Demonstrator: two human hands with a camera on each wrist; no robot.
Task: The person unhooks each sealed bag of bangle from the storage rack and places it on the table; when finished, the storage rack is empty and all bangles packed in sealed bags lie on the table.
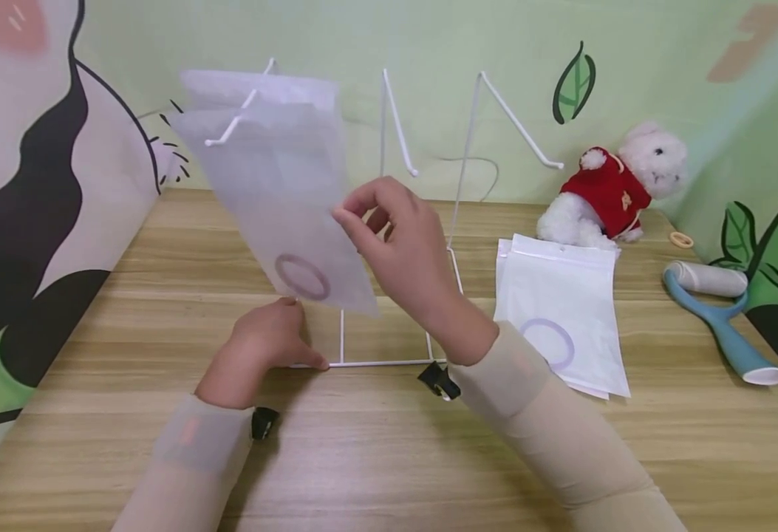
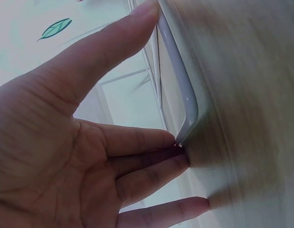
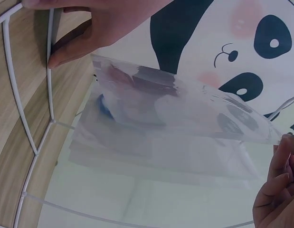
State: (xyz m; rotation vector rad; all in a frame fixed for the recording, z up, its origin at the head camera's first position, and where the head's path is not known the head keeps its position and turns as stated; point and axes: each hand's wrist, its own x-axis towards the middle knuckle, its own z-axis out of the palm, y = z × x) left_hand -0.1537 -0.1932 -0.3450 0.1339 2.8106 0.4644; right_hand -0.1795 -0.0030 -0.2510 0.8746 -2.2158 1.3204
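A white wire rack (image 1: 382, 363) stands on the table with hooks angled upward. Translucent plastic bags (image 1: 269, 177) hang from its left hook (image 1: 232, 122), the front one showing a pinkish ring near its bottom. My right hand (image 1: 408, 258) pinches the edge of the front bag between thumb and index finger; in the right wrist view the clear film (image 3: 184, 109) stretches to those fingertips. At the rack's front left corner, my left hand (image 1: 265, 336) steadies the base. In the left wrist view its thumb presses the base wire (image 2: 180, 71) and its fairly straight fingers touch the corner.
Two more hooks (image 1: 398, 122) (image 1: 518, 118) rise at the middle and right. White zip bags with a ring mark (image 1: 561, 295) lie to the right. Beyond them are a plush toy in red (image 1: 608, 188), a blue slingshot-shaped handle with a roller (image 1: 728, 325), and a small tan ring (image 1: 681, 239).
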